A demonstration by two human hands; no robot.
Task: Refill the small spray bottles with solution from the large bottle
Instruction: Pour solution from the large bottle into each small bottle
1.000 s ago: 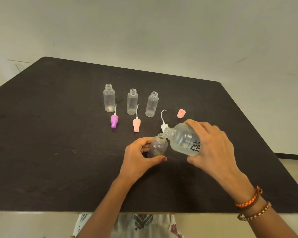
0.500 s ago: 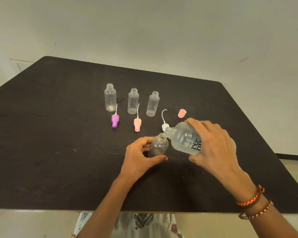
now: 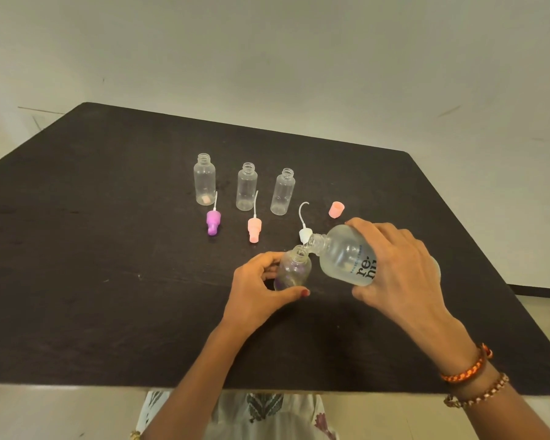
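The dark table (image 3: 108, 249) bears three open small bottles (image 3: 246, 186), three spray heads (image 3: 213, 221) and a pink cap (image 3: 336, 209).

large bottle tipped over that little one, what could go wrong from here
1. The large bottle pours from its neck into the small bottle's narrow mouth with no funnel, so solution could spill onto the table.
2. The left hand holds the small bottle low on its body; a nudge from the large bottle's neck might tip it.
3. The right hand could tilt too far and overfill it.
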